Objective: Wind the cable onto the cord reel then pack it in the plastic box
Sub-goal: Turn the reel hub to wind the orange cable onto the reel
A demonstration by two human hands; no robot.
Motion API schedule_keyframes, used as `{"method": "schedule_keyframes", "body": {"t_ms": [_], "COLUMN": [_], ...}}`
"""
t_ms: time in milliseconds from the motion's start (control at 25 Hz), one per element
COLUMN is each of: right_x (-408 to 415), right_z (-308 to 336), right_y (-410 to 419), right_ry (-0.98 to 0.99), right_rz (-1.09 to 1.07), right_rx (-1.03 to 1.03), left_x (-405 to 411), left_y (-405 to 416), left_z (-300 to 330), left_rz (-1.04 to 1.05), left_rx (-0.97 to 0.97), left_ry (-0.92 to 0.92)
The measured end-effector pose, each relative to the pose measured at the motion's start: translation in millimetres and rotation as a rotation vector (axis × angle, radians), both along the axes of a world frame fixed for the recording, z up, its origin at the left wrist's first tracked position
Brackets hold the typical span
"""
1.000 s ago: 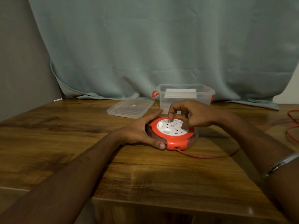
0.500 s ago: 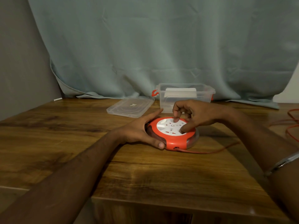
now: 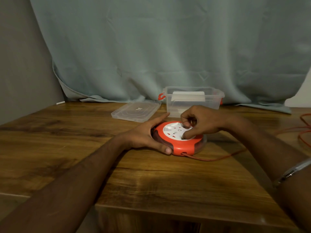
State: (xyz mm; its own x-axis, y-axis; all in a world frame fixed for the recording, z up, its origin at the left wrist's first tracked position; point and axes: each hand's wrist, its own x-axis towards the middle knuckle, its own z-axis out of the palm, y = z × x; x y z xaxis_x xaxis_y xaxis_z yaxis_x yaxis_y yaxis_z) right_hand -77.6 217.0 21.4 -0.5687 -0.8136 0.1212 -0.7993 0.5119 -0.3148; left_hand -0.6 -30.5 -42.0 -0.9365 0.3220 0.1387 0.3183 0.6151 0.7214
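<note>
On the desk (image 3: 67, 143):
reel: orange-white cord reel (image 3: 178, 140) is lying flat mid-desk, in front of the plastic box (image 3: 193, 101)
left hand (image 3: 144, 137): fingers are cupping the reel's left rim
right hand (image 3: 200, 122): curled fingers are pressing the white top
cable (image 3: 218, 158): is trailing right from the reel
lid (image 3: 136, 110): is lying left of box

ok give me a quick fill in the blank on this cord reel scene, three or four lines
1. The left hand steadies the orange cord reel on the ____ table.
2. The orange cable trails off toward the ____ side of the view.
3. The clear lid lies ____ the plastic box, to its left.
4. The right hand's fingers rest on the reel's ____ face.

Missing words: wooden; right; beside; white
</note>
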Motion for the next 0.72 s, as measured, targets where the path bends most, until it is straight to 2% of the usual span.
{"method": "schedule_keyframes", "body": {"t_ms": [440,720], "right_x": [19,18], "right_z": [-4,-9], "right_y": [-17,-22], "right_ry": [0.223,0.23], "right_rz": [-0.143,-0.151], "right_rx": [-0.004,-0.056], "left_x": [-1,0], "left_y": [-1,-2], "left_z": [-1,0], "left_rz": [-0.007,-0.01], "left_rx": [0.019,0.011], "left_ry": [0.004,-0.008]}}
